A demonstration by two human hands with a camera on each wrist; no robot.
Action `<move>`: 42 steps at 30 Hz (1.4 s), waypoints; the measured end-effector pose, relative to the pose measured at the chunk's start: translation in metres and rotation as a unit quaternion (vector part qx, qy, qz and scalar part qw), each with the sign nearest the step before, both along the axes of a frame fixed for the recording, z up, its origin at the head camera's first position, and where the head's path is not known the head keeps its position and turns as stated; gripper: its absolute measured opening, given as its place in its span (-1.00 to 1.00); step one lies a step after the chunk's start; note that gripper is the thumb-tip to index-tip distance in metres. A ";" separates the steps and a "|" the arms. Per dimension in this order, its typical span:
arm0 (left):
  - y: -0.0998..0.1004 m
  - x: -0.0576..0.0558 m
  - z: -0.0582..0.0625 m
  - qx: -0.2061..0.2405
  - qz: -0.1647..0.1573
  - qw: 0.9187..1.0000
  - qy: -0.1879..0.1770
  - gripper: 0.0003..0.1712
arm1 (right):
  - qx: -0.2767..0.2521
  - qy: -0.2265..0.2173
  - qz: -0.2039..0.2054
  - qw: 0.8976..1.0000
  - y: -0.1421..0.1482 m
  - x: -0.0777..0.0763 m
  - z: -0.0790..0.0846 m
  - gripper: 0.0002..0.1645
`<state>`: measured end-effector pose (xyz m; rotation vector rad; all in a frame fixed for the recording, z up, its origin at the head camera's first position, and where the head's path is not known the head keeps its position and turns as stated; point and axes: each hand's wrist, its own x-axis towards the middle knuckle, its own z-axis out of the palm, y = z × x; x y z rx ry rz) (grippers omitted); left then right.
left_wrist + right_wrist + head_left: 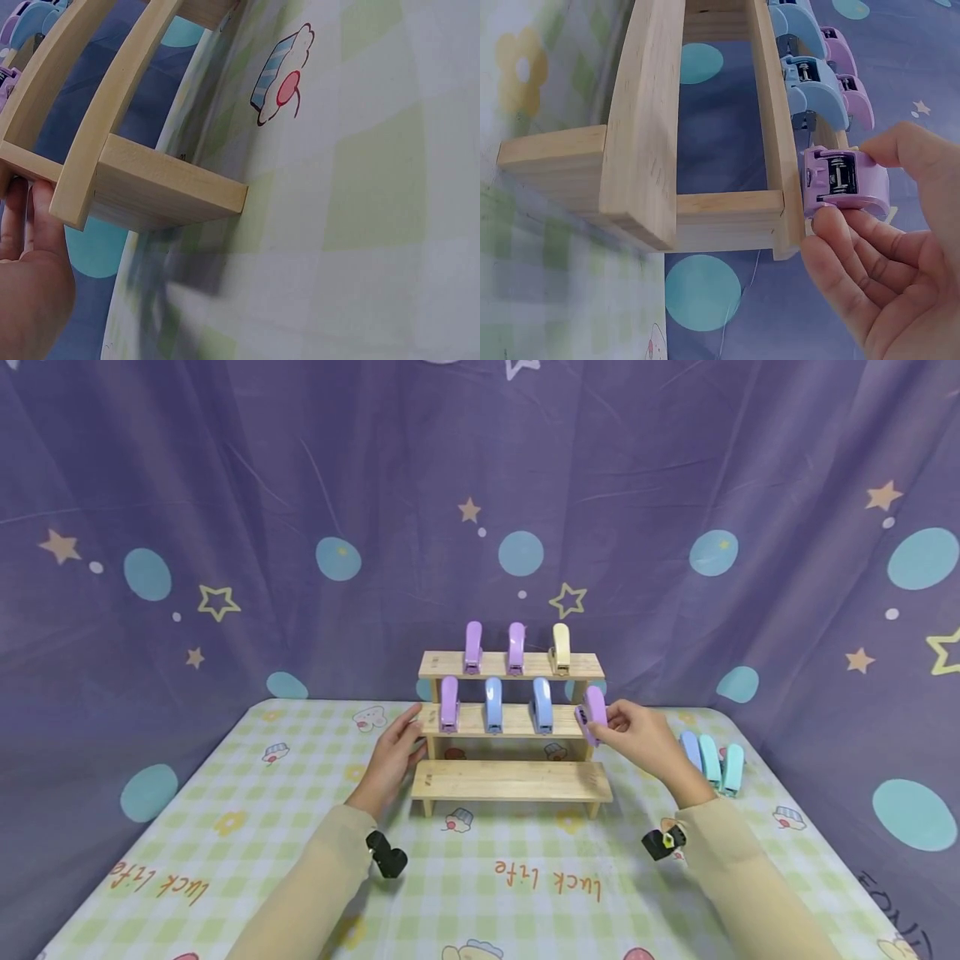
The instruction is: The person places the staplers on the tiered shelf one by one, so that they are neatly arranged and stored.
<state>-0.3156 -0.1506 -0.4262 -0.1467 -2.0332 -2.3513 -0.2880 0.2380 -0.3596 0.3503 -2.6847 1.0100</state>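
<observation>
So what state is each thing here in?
Wooden stand, upright, bottom shelf bare
Top shelf staplers, resting in a row
Middle shelf's blue staplers, resting side by side
Leftmost purple stapler, resting, middle shelf
Held purple stapler, tilted
Far right staplers, grouped off the stand
Left hand, touching the stand
Right hand, holding purple stapler

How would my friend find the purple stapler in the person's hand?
Find the wooden three-step stand on the checked tablecloth. Go to the right end of its middle step, beside a blue stapler. The purple stapler there stands out: the right hand grips it and no other.
</observation>
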 end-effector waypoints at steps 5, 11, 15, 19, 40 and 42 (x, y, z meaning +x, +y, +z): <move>0.000 0.000 0.001 0.001 -0.001 1.000 0.001 -0.40 | 0.001 -0.020 -0.002 1.000 -0.004 -0.005 0.001 -0.56; 0.001 0.000 0.000 -0.003 -0.002 1.000 0.010 -0.39 | 0.005 -0.027 -0.002 1.000 -0.008 -0.011 0.003 -0.51; 0.001 0.001 -0.001 -0.015 0.000 1.000 0.014 -0.37 | 0.004 -0.025 -0.003 1.000 -0.010 -0.014 0.002 -0.51; 0.001 0.001 0.000 -0.013 -0.003 1.000 0.011 -0.38 | 0.001 -0.027 -0.007 1.000 -0.011 -0.017 0.002 -0.49; 0.001 0.003 0.002 -0.001 -0.002 1.000 0.004 -0.41 | -0.034 -0.064 -0.019 0.997 -0.015 -0.019 -0.001 -0.30; 0.002 0.003 0.002 0.000 -0.005 1.000 0.003 -0.41 | -0.033 -0.066 -0.020 0.997 -0.014 -0.017 -0.001 -0.27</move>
